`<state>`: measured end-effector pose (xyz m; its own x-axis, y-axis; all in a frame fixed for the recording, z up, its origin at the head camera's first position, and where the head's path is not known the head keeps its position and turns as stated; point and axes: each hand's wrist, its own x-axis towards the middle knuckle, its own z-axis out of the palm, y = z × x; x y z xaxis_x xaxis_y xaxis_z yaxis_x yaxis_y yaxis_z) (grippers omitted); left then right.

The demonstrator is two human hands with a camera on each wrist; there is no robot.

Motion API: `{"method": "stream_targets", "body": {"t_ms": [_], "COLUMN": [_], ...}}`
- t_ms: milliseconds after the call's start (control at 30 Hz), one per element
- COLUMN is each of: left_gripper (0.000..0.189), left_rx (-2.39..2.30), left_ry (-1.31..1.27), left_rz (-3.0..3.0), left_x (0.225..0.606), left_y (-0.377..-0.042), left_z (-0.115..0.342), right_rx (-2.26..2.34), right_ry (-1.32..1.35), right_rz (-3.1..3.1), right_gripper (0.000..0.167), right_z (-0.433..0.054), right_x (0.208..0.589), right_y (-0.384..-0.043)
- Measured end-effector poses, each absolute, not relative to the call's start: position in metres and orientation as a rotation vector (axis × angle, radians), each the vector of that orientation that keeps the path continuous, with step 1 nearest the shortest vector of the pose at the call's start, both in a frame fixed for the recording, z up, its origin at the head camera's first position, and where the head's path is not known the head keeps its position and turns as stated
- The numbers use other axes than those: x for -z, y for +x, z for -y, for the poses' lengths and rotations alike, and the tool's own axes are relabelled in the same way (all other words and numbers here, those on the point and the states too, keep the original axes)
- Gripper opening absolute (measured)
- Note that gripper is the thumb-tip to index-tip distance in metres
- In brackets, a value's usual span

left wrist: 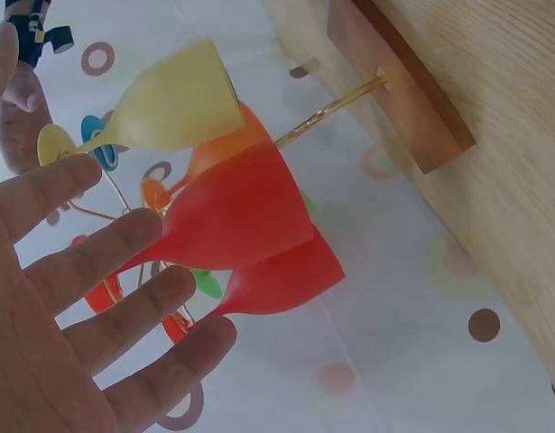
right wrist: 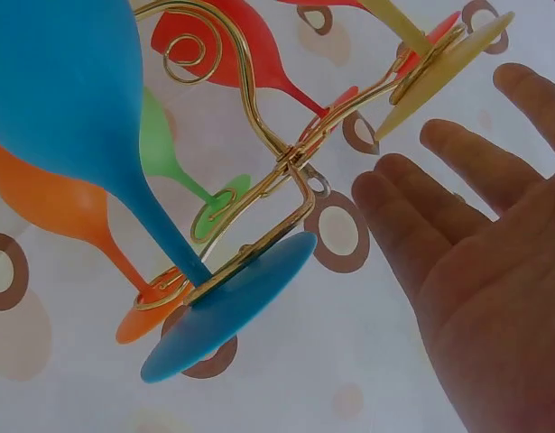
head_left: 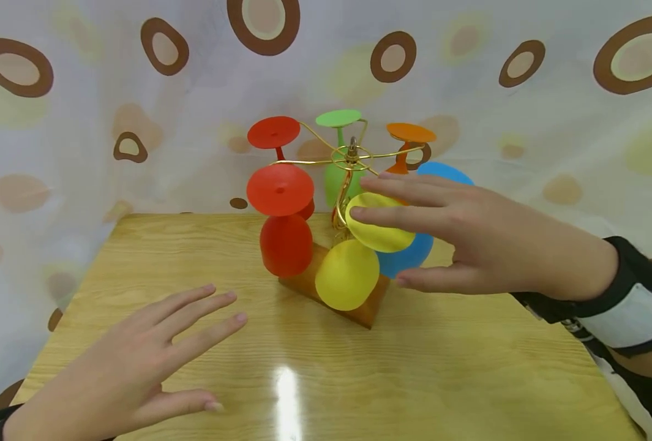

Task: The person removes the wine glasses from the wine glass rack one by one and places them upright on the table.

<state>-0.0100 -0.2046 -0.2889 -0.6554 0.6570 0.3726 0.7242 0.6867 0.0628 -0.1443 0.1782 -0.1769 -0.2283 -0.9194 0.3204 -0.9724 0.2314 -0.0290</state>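
6 goblets (head_left: pixel 346 275) look matt plastic; rack (right wrist: pixel 291 161) glossy metal; tabletop (head_left: pixel 469 355) shiny, smooth wood.

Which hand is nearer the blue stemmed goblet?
Right: the right hand hovers in front of the blue stemmed goblet; the left hand is farther, lower left in the head view.

Two red goblets (head_left: pixel 286 246), green goblet (head_left: pixel 339 118), orange goblet (head_left: pixel 411 132), blue goblet (head_left: pixel 405 257), yellow goblet (head_left: pixel 348 275), all plain solid colour. Rack (right wrist: pixel 291 161) gold. Base (head_left: pixel 367 312) brown. Table (head_left: pixel 441 380) yellow-tan, streaky wood grain. Backdrop cloth (head_left: pixel 204 122) off-white: brown rings, cream centres, beige and pale yellow-green blotches. Right wristband (head_left: pixel 631 315) black, light grey panel.
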Motion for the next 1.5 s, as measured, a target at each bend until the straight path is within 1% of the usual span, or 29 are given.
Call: {"method": "stream_targets", "body": {"t_ms": [333,800,933,1133,1367,1500], "left_gripper": [0.079,0.077,0.075,0.078,0.079,0.079], "left_rx": [0.295,0.345,0.338,0.363,0.377,0.396], "left_ry": [-1.105,-1.113,-1.109,-1.134,-1.150,-1.140], "left_rz": [2.545,2.521,2.539,2.524,2.502,2.508], "left_x": [0.288,0.295,0.296,0.296,0.299,0.300], "left_y": [-0.010,-0.009,-0.009,-0.013,-0.017,-0.018], "left_z": [0.204,0.197,0.198,0.197,0.194,0.194], "right_rx": [-0.289,-0.406,-0.423,-0.481,-0.500,-0.465], "right_ry": [1.720,1.638,1.544,1.392,1.255,1.171], "right_rz": [2.364,2.284,2.320,2.391,2.451,2.501], "right_gripper": [0.070,0.061,0.062,0.062,0.058,0.061], "right_z": [-0.178,-0.156,-0.151,-0.152,-0.167,-0.178], "right_x": [0.173,0.173,0.173,0.174,0.173,0.172], "right_y": [-0.145,-0.152,-0.156,-0.161,-0.159,-0.154]}}
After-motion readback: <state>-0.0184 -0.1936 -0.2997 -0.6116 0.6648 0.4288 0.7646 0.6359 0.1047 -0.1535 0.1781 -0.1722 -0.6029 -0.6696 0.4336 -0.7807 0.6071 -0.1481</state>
